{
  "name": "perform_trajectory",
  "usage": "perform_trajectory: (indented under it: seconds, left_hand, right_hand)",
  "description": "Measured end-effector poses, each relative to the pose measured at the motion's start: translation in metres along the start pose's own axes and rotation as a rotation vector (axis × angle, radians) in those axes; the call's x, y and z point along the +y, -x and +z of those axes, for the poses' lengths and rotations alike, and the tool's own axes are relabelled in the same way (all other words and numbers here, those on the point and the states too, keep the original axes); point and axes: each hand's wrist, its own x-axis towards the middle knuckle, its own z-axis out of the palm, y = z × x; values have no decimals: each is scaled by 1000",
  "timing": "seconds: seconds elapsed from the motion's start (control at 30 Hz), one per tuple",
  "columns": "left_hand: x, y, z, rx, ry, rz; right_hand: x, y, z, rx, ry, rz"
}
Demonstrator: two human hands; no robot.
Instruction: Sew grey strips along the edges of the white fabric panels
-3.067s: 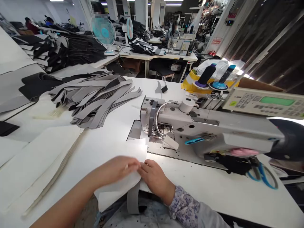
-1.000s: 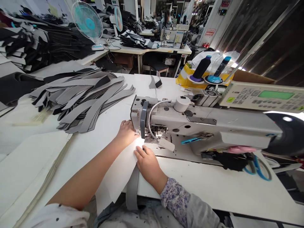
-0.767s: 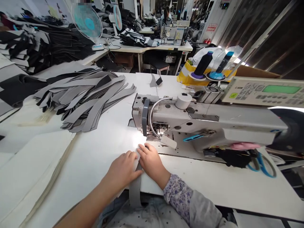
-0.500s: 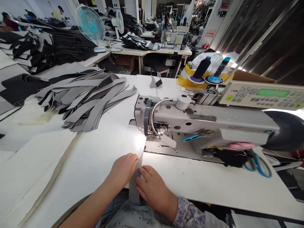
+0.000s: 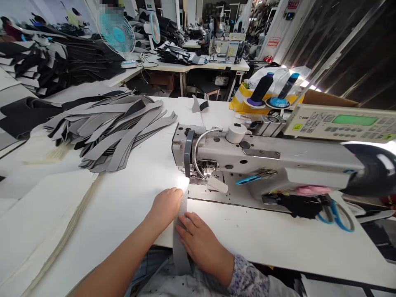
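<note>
A grey fabric strip (image 5: 181,251) runs from beside the needle area of the sewing machine (image 5: 222,152) back over the table's front edge to my lap. My left hand (image 5: 167,208) is closed on the strip's left edge, close to the machine head, its thumb mostly hidden. Nearer to me, my right hand (image 5: 202,243) lies across the same strip, fingers bent over it and fingertips at its far edge; its thumb is out of sight. Light from a small lamp (image 5: 217,184) falls on the stitching area, where the strip's far end is hard to make out.
A pile of grey strips (image 5: 120,123) lies at the left, behind white sheets (image 5: 46,218). Blue tweezers (image 5: 249,180) rest on the machine bed, and blue-handled scissors (image 5: 340,216) at the right. Thread cones (image 5: 262,88) and a control panel (image 5: 346,121) stand behind.
My left hand has moved forward along the strip, towards the machine head. My right hand has stayed nearly in place, and more of the strip shows between the hands.
</note>
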Motion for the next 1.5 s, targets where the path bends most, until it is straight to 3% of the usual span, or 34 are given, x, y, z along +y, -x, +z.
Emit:
perform_trajectory:
  seconds: [0.27,0.43,1.17,1.5]
  left_hand:
    - [-3,5,-9,-30,-24,19]
    - [-4,5,-16,-93,-27,-53]
    - [2,-26,1,71,-44,-70]
    - [17,-47,-13,94,69,-93]
  right_hand:
    - [8,-7,2,-24,38,-1]
    - [12,-15,2,-39,1,14]
    - [18,-32,0,-38,34,0]
    - [30,-51,-1,7,-22,52]
